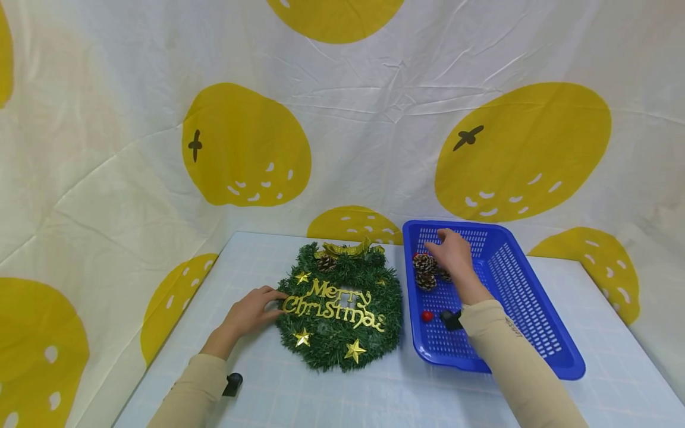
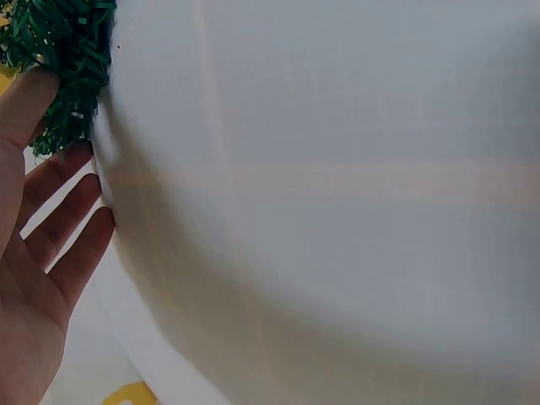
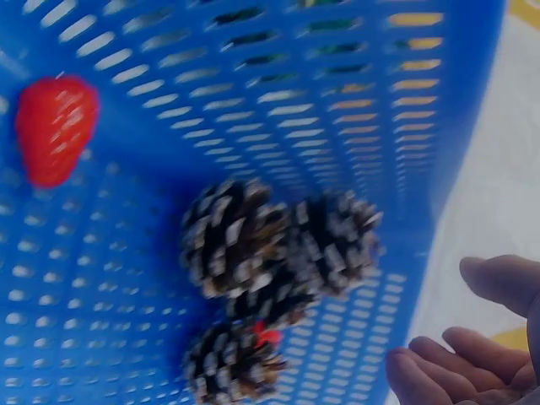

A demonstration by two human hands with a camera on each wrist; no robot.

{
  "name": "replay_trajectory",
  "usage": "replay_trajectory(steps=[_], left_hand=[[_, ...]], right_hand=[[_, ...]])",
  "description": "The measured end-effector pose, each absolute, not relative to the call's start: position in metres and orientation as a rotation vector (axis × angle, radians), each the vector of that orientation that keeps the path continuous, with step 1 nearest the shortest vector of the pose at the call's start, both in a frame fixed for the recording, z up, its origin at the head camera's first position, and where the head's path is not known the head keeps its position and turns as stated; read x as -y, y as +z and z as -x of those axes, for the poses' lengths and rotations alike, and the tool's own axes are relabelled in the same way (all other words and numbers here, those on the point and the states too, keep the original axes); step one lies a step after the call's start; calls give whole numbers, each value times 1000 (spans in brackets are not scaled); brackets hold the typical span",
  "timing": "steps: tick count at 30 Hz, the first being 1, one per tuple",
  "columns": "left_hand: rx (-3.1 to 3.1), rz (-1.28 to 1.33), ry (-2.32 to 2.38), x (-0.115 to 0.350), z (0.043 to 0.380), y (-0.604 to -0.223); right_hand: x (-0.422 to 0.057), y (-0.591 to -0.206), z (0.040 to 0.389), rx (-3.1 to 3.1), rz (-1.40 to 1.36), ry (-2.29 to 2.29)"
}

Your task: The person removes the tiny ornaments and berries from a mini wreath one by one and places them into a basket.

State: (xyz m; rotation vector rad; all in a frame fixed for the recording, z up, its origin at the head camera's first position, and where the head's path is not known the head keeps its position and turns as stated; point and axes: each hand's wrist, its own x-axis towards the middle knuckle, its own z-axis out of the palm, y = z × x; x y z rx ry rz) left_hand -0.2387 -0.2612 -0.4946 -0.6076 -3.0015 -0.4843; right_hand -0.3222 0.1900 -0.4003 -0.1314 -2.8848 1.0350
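A green tinsel wreath (image 1: 333, 342) with gold "Merry Christmas" lettering, gold stars and a gold bow lies on the table. At its left edge, my left hand (image 1: 251, 310) touches the greenery (image 2: 80, 51) with thumb and index finger, the other fingers nearly straight and fanned. My right hand (image 1: 452, 260) is over the far left part of a blue basket (image 1: 535, 312), thumb apart from its fingers, nothing between them. Below it in the basket, several pinecones (image 3: 232, 239) lie clustered. A red strawberry-shaped ornament (image 3: 57, 129) lies nearer to me.
The perforated basket stands right of the wreath, its raised rim beside the greenery. A white cloth wall (image 1: 374, 166) with yellow fruit prints rises behind the pale checked table (image 1: 278, 392). Dark wrist cameras sit under both sleeves.
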Motion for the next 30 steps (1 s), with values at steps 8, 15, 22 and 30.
replay_trajectory(steps=[8, 15, 22, 30], left_hand=[[3006, 607, -483, 261, 238, -493], [3001, 611, -479, 262, 238, -494], [2997, 615, -502, 262, 236, -494], [2989, 625, -491, 262, 238, -495]], right_hand=[[-172, -375, 315, 2792, -48, 1115], [-149, -354, 303, 2740, -156, 1173], [-128, -349, 299, 2736, -190, 1188], [-108, -353, 296, 2722, -261, 1266]])
